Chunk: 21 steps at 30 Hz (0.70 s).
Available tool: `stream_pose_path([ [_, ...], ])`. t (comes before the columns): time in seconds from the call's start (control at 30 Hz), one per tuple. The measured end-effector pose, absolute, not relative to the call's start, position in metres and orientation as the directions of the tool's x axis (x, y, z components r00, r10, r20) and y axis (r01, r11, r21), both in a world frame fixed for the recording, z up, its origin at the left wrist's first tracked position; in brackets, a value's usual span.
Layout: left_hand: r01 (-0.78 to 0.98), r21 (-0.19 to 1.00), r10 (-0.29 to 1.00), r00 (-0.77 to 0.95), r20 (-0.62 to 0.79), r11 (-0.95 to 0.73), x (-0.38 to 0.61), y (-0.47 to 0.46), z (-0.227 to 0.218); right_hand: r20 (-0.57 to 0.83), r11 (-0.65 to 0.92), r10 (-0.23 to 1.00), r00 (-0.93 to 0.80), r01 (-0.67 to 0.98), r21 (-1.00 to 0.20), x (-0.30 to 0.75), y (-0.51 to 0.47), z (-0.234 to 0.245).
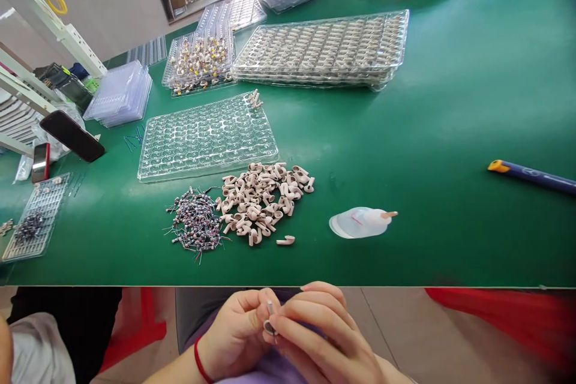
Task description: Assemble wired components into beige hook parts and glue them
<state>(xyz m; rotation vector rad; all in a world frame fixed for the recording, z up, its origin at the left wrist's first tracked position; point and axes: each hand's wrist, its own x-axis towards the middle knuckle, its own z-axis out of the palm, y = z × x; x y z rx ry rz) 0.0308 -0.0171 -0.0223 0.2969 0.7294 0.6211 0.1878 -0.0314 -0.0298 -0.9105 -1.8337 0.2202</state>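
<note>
Head view: just off the near edge of the green surface (427, 150), above my lap, my left fingers (253, 300) and right fingers (310, 310) met closed around a small shell (269, 325), pinching it from both sides. Two sets of tips probably suited so little a piece, one steadying what the other handled. Its narrow stem pointed away from me, toward the surface, the long axis running roughly straight ahead; the round dark opening lay at the near end, turned up, likely so I could see in. A pile of shells (258, 201) and a heap of wired parts (195, 222) sat side by side in front, presumably for easy reach. Just beyond stood a clear tray (202, 138), with a few more shells (255, 100) at its far right corner; a squeeze bottle (360, 222) lay to the right.
</note>
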Motion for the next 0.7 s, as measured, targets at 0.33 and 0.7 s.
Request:
stream_pose_path([
  [0.33, -0.413, 0.603, 0.727, 0.469, -0.501, 0.682, 0.0274, -0.0191, -0.024, 0.692, 0.68, 0.707, -0.148, 0.414, -0.606, 0.1856, -0.0326, -0.0325],
  [0.7, -0.332, 0.729, 0.791, 0.392, -0.47, 0.598, 0.0226, -0.0213, -0.024, 0.672, 0.657, 0.731, -0.116, 0.387, -0.648, 0.1841, -0.0362, -0.0388],
])
